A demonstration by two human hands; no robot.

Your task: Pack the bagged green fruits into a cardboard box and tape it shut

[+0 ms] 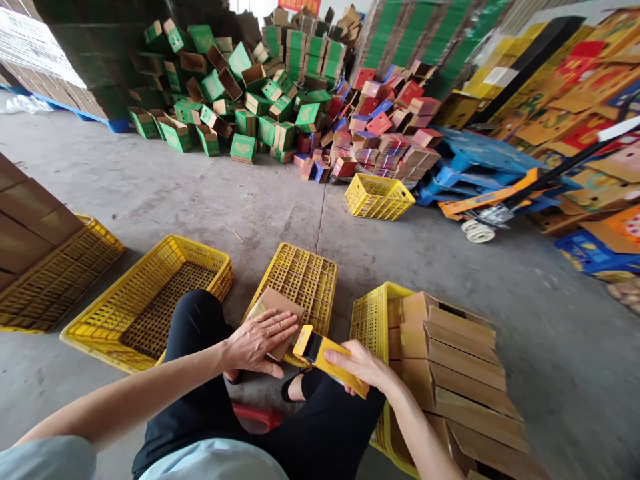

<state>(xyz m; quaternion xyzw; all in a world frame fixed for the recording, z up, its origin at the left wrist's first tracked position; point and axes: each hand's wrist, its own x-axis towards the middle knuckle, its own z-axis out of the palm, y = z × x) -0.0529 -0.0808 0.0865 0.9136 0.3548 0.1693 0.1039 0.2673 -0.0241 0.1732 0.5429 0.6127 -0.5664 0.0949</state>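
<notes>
My left hand [260, 343] lies flat, fingers spread, pressing on a small brown cardboard box [276, 308]. The box rests on an upturned yellow plastic crate [305, 277] in front of my knees. My right hand [361, 367] is closed round a yellow tape dispenser [323, 353], whose front end touches the right edge of the box. I sit low, in black trousers, with both forearms reaching forward.
An open yellow crate [150, 300] stands at my left, and another [373, 317] at my right holds stacked brown boxes [460, 360]. Further left a crate [55, 280] bears brown cartons. Ahead lie piles of green [235, 100] and red boxes [385, 127], a yellow crate [377, 197] and a pallet jack [495, 200].
</notes>
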